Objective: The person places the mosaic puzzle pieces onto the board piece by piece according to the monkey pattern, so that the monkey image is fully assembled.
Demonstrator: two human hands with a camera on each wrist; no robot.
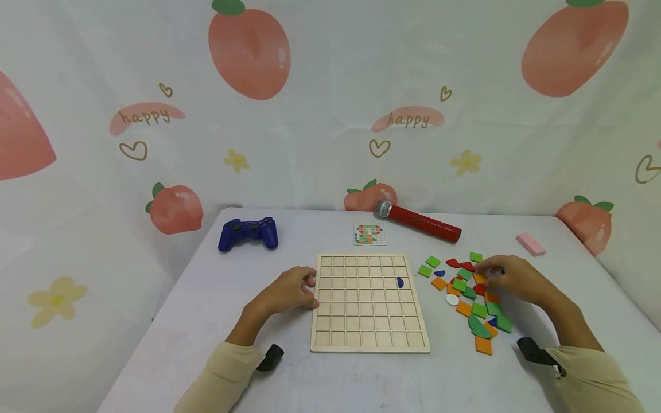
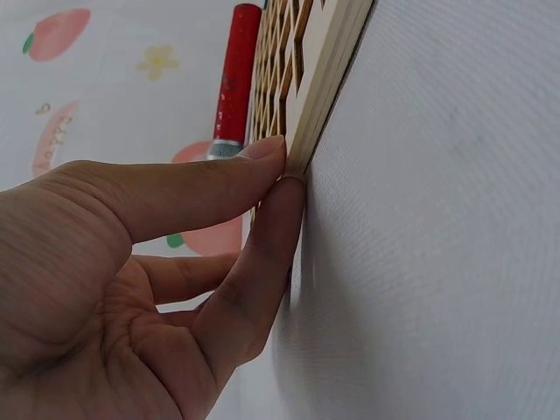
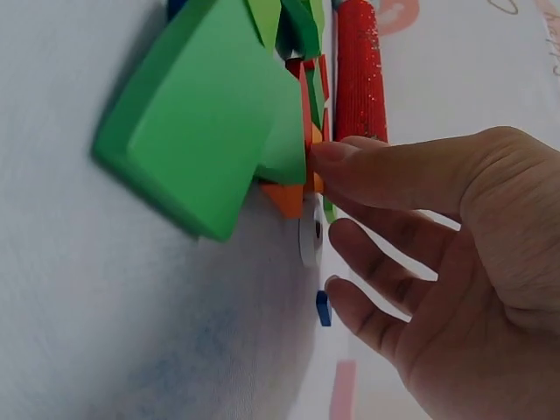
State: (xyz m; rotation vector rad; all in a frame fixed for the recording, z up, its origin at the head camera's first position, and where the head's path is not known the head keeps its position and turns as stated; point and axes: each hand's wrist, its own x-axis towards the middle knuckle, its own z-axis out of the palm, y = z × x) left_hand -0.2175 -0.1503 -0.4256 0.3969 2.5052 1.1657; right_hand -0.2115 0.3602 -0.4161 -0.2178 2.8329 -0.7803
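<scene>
The head view shows the left hand [image 1: 286, 289] at the gridded board [image 1: 352, 310], its grip pinching the wooden edge at about 9 o'clock, thumb and a finger meeting the rim. The right hand [image 1: 516, 280] is bent over the upper part of the coloured pieces [image 1: 479, 310], its thumb near an orange square [image 1: 480, 279]; whether that grip grasps anything I cannot tell (the index fingertip is hidden in the right wrist view). The pieces lie loosely scattered and partly overlapping on the tabletop [image 1: 196, 338], at the board's 3 o'clock: green, orange, red and blue shapes, with a white disc [image 1: 452, 299] on the side nearer the board. A blue half-disc [image 1: 400, 282] sits on the grid, toward 2 o'clock from its middle. Farther out, a patterned card [image 1: 369, 234] lies at the board's 12 o'clock, and a red microphone [image 1: 423, 222] with a silver head rests aslant at 1 o'clock. A blue game controller [image 1: 249, 234] is at 10 o'clock, and a pink block [image 1: 531, 244] lies at 2 o'clock from the scatter. Behind hangs a peach-printed cloth [image 1: 310, 143].
</scene>
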